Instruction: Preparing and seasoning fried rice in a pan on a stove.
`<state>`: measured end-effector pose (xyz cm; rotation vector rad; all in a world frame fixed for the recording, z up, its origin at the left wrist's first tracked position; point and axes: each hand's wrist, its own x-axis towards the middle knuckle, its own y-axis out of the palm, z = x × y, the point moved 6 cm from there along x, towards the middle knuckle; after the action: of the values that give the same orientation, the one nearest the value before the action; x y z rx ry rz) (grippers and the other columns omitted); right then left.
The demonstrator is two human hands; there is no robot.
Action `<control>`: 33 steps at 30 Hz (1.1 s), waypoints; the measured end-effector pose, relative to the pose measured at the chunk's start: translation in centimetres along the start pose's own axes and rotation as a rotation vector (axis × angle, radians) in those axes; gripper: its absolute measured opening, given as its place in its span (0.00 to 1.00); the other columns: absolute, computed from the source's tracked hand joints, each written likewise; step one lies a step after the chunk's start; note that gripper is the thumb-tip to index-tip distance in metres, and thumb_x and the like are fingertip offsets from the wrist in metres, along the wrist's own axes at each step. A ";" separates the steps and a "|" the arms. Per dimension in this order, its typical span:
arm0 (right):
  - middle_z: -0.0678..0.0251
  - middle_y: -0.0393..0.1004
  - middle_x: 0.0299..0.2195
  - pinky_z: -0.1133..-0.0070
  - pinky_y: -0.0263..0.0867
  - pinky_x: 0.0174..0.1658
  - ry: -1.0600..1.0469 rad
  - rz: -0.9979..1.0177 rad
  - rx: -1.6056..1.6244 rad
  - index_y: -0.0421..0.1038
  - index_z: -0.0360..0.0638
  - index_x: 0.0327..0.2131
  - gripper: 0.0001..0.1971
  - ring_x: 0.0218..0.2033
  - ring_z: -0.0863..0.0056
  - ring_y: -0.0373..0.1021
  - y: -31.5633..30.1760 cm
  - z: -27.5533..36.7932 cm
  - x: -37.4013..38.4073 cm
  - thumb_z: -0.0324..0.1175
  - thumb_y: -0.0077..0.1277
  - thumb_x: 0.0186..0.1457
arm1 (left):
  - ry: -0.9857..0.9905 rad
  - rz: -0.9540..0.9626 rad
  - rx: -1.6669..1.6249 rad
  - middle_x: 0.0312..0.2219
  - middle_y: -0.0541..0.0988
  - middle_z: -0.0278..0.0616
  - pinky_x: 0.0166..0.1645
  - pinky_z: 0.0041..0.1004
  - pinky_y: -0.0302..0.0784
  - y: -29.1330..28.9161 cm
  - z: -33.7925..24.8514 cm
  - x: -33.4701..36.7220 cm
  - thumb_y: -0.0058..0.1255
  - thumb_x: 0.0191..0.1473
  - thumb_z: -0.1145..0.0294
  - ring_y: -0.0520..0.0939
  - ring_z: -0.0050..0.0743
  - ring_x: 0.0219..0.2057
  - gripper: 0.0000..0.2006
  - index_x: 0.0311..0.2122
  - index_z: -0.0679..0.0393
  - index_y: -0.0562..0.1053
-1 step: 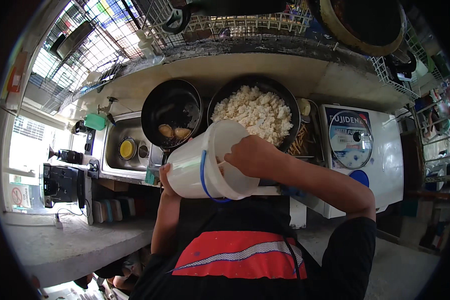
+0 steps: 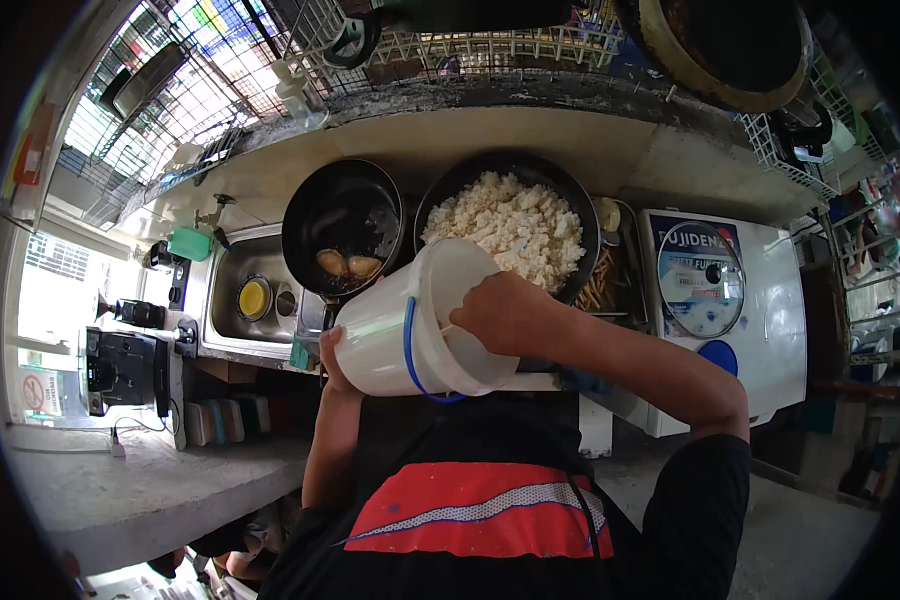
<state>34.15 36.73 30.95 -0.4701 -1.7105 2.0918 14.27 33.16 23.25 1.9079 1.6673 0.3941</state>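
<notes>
A concrete counter (image 2: 530, 140) is seen along the far wall, with wire racks (image 2: 490, 45) hung above it. A steel sink (image 2: 232, 268) is set into the counter at the left, and a tap (image 2: 210, 212) is fixed just behind it. Daylight is let in through a barred window (image 2: 185, 75) at the upper left. A grey ledge (image 2: 140, 490) is seen lower left, and a white appliance (image 2: 740, 300) is placed at the right.

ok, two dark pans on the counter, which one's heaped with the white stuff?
The larger pan on the right, under the tipped white bucket. The smaller pan to its left holds only two browned pieces.
</notes>
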 end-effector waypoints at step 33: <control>0.76 0.65 0.19 0.89 0.52 0.21 0.659 -0.065 1.072 0.72 0.33 0.35 0.10 0.17 0.90 0.57 -3.2 -18.1 -7.8 0.29 0.43 0.59 | 0.100 -0.305 -0.251 0.52 0.69 0.49 0.55 0.41 0.66 -3.3 4.2 -2.5 0.36 0.50 0.45 0.72 0.45 0.51 0.35 0.58 0.60 0.60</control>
<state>50.09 48.68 30.64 -0.6120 -0.1563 2.1029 13.55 29.98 18.35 1.4477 1.8420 0.5519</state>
